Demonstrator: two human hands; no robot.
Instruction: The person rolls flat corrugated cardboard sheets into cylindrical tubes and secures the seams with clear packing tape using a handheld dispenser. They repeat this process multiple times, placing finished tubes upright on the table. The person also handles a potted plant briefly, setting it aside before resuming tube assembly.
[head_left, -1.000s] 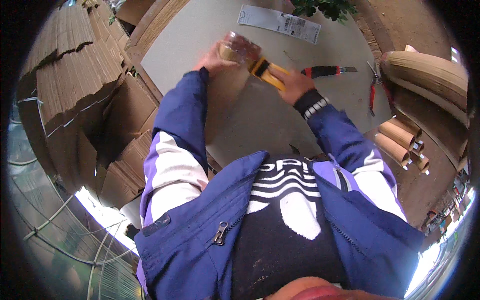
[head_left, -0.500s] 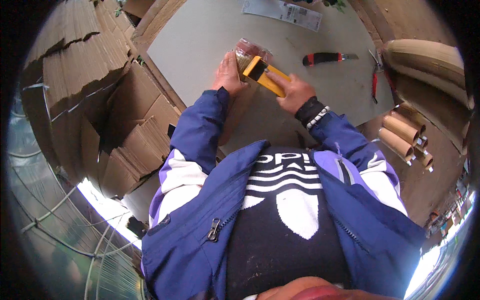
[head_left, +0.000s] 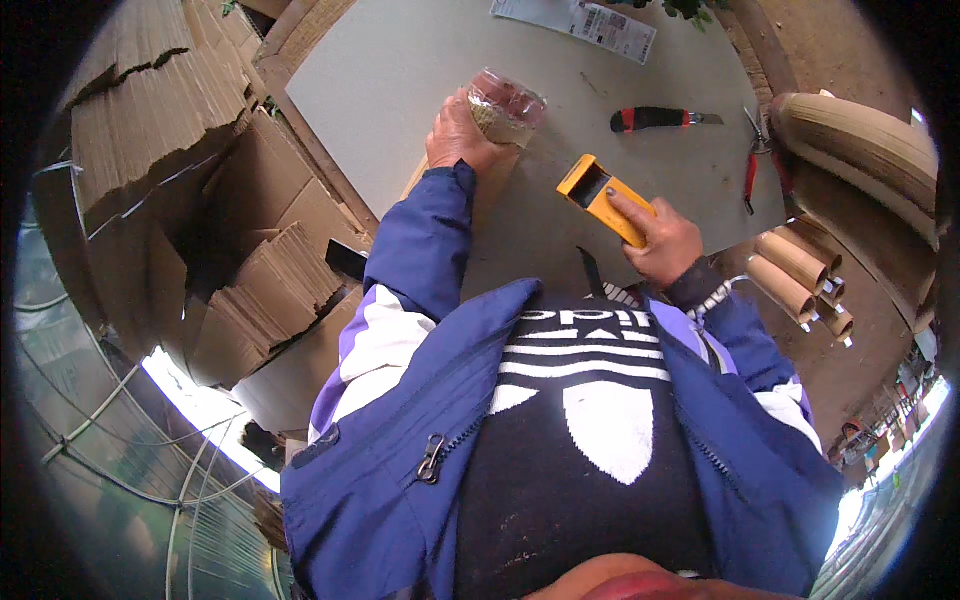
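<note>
My left hand is closed round the side of a bundle near the middle of the worktable. Clear, shiny plastic covers the bundle's far end, where reddish and straw-coloured material shows through. A brown, cardboard-like length runs back from it, partly under my left forearm. To the right, my right hand grips a yellow handheld tool with a dark opening at its front end. A faint, see-through strip seems to stretch between tool and bundle. The tool is apart from the bundle.
A red-and-black utility knife, blade showing, and red-handled pruners lie at right. A printed label sheet lies at the far side beside green leaves. Folded cardboard stands at left, cardboard tubes at lower right.
My right hand has drawn the yellow tool away from the bundle, rightward and nearer to me. My left hand still grips the bundle, whose plastic-covered end now shows more fully.
</note>
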